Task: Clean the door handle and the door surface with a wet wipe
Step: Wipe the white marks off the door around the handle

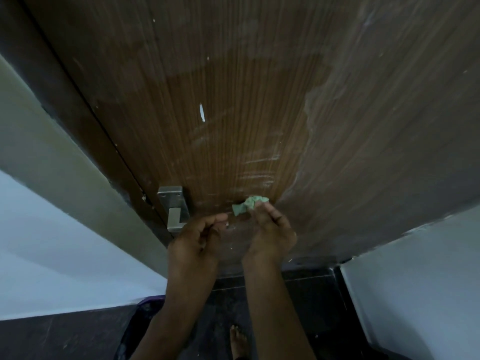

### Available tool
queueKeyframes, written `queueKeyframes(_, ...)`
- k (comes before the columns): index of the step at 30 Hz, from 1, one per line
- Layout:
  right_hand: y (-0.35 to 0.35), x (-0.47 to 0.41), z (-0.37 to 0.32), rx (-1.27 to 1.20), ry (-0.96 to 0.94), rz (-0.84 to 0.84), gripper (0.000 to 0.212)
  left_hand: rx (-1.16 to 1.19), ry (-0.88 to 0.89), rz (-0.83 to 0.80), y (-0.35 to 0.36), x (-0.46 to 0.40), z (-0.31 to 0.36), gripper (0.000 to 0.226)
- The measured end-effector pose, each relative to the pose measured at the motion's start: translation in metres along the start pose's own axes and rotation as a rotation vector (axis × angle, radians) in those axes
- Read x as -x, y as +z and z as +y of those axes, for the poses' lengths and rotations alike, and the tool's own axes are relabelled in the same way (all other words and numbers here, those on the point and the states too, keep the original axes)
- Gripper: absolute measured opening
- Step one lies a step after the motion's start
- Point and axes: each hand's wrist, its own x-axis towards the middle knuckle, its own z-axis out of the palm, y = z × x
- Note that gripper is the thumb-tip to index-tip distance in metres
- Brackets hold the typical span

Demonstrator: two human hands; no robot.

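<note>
1. The door (233, 100) is brown wood laminate with fine vertical grain; its middle band looks darker and smoother, while the right part at 3 o'clock is dull, greyish and streaked.
2. A thin white mark (202, 116) sits on the door above the centre, and pale horizontal scratches lie lower, toward 5 o'clock of that mark.
3. The door handle (173, 210) is brushed grey metal: a flat rectangular plate with a square-edged lever, at 9 o'clock of the hands.
4. The wet wipe (248, 203) is pale green, crumpled into a small twisted wad, lying against the door just right of the handle.
5. The right hand (272, 231) pinches the wipe with its fingertips, the other fingers loosely curled.
6. The left hand (196, 236) is half curled and holds nothing I can see; its index finger points toward the wipe, slightly apart from it.
7. At 6 o'clock a bare foot (237, 339) stands on the dark floor (298, 294).
</note>
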Motion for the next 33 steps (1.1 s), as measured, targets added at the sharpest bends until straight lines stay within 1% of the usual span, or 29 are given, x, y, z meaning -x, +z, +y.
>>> queueKeyframes(2,0.019,0.012,-0.019,-0.039,-0.25,-0.043,0.013,-0.02,0.004,0.005,-0.001,0.0,0.002,0.036)
queueKeyframes(4,0.034,0.023,-0.039,-0.046,-0.608,-0.14,0.016,-0.031,0.017,0.011,-0.002,0.001,0.004,0.034)
queueKeyframes(5,0.038,0.025,-0.044,0.01,-0.806,-0.185,0.016,-0.031,0.022,0.015,-0.002,0.001,0.004,0.034)
queueKeyframes(6,0.037,0.024,-0.046,0.082,-0.963,-0.213,0.016,-0.029,0.021,0.02,-0.004,0.002,0.004,0.036)
queueKeyframes(7,0.034,0.019,-0.042,0.144,-1.045,-0.209,0.016,-0.022,0.015,0.026,-0.005,0.001,0.002,0.038)
queueKeyframes(8,0.027,0.014,-0.035,0.181,-1.021,-0.172,0.016,-0.015,0.009,0.031,-0.006,0.001,0.001,0.04)
queueKeyframes(9,0.019,0.009,-0.026,0.187,-0.896,-0.117,0.016,-0.009,0.004,0.033,-0.006,0.002,-0.001,0.041)
queueKeyframes(11,0.003,0.001,-0.003,0.165,-0.537,-0.02,0.013,0.003,-0.012,0.037,-0.006,0.001,-0.004,0.043)
queueKeyframes(12,-0.001,0.0,0.007,0.182,-0.418,0.013,0.012,0.008,-0.022,0.04,-0.006,0.001,-0.004,0.043)
queueKeyframes(13,0.0,0.0,0.013,0.213,-0.376,0.02,0.012,0.011,-0.023,0.047,-0.006,0.002,-0.004,0.043)
queueKeyframes(14,0.004,0.004,0.015,0.23,-0.411,-0.006,0.013,0.007,-0.015,0.053,-0.006,0.003,-0.004,0.041)
queueKeyframes(15,0.01,0.008,0.014,0.236,-0.507,-0.067,0.014,-0.003,-0.002,0.058,-0.006,0.003,-0.004,0.038)
queueKeyframes(17,0.023,0.021,0.012,0.33,-0.799,-0.249,0.012,-0.032,0.004,0.066,-0.009,0.004,-0.006,0.035)
queueKeyframes(19,0.031,0.033,0.011,0.551,-1.066,-0.424,0.011,-0.059,0.004,0.077,-0.011,0.005,-0.008,0.037)
queueKeyframes(20,0.03,0.035,0.01,0.647,-1.167,-0.459,0.012,-0.064,0.002,0.085,-0.012,0.004,-0.009,0.038)
queueKeyframes(21,0.027,0.033,0.006,0.684,-1.232,-0.45,0.012,-0.06,-0.01,0.094,-0.012,0.004,-0.01,0.039)
queueKeyframes(22,0.022,0.026,0.0,0.656,-1.255,-0.404,0.013,-0.054,-0.027,0.104,-0.013,0.004,-0.011,0.039)
queueKeyframes(23,0.018,0.017,-0.007,0.581,-1.239,-0.332,0.012,-0.05,-0.04,0.113,-0.014,0.003,-0.012,0.037)
queueKeyframes(25,0.011,-0.002,-0.023,0.383,-1.165,-0.167,0.012,-0.043,-0.054,0.126,-0.016,0.002,-0.017,0.036)
queueKeyframes(26,0.011,-0.006,-0.027,0.323,-1.134,-0.1,0.013,-0.031,-0.061,0.133,-0.016,0.002,-0.018,0.036)
queueKeyframes(27,0.013,-0.005,-0.026,0.306,-1.119,-0.061,0.014,-0.02,-0.07,0.138,-0.017,0.002,-0.018,0.035)
queueKeyframes(28,0.019,0.002,-0.02,0.333,-1.153,-0.06,0.014,-0.022,-0.077,0.142,-0.017,0.002,-0.017,0.034)
queueKeyframes(29,0.025,0.012,-0.011,0.41,-1.238,-0.12,0.015,-0.034,-0.075,0.146,-0.016,0.002,-0.015,0.033)
queueKeyframes(31,0.032,0.031,0.008,0.598,-1.44,-0.375,0.015,-0.056,-0.041,0.151,-0.016,0.001,-0.012,0.038)
queueKeyframes(32,0.034,0.033,0.007,0.642,-1.516,-0.452,0.015,-0.059,-0.02,0.15,-0.016,0.002,-0.011,0.04)
queueKeyframes(33,0.036,0.028,0.0,0.622,-1.552,-0.457,0.015,-0.061,-0.007,0.15,-0.017,0.002,-0.01,0.038)
